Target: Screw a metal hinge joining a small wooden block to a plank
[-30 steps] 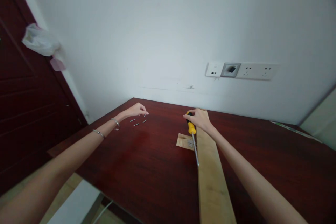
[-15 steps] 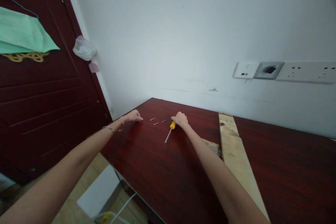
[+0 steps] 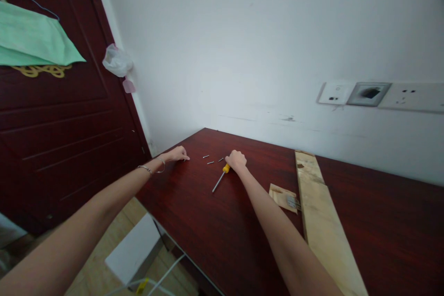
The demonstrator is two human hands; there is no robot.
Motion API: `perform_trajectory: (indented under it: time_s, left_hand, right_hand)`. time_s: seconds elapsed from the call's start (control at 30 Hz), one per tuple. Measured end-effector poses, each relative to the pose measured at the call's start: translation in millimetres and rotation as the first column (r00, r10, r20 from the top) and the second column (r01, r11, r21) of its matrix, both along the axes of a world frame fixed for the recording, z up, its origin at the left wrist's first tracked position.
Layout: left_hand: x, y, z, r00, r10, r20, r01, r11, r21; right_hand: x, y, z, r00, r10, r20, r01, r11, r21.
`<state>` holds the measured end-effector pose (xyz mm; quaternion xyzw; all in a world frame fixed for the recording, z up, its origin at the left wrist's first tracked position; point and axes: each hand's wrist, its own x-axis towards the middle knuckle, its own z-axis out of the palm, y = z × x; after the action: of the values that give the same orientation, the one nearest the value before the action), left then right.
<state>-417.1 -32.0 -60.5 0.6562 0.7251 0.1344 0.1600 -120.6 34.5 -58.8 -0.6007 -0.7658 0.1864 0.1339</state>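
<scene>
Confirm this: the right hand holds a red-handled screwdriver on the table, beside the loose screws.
One detail is wrong: the handle is yellow, not red. The head view shows the right hand holding a yellow-handled screwdriver on the table, beside the loose screws.

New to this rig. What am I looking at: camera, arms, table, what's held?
No machine: a person works bare-handed. The camera sits on their head, looking forward and down, so both arms reach in from below. The right hand grips a yellow-handled screwdriver, its shaft on the dark red wooden table. The left hand rests its fingers on the table; whether it holds anything is unclear. Between the hands lie small metal pins. To the right lie a long pale wooden plank and a small wooden offcut.
</scene>
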Motion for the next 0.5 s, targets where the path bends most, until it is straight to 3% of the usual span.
perform_trajectory:
  time_s: [0.5]
  left_hand:
    - [-3.6,-0.9,-1.3,1.000,-0.004,0.001,0.004,0.999,-0.040]
  right_hand:
    - [-5.6,1.8,-1.9,0.999,0.008,0.054,-0.010,0.999,0.041]
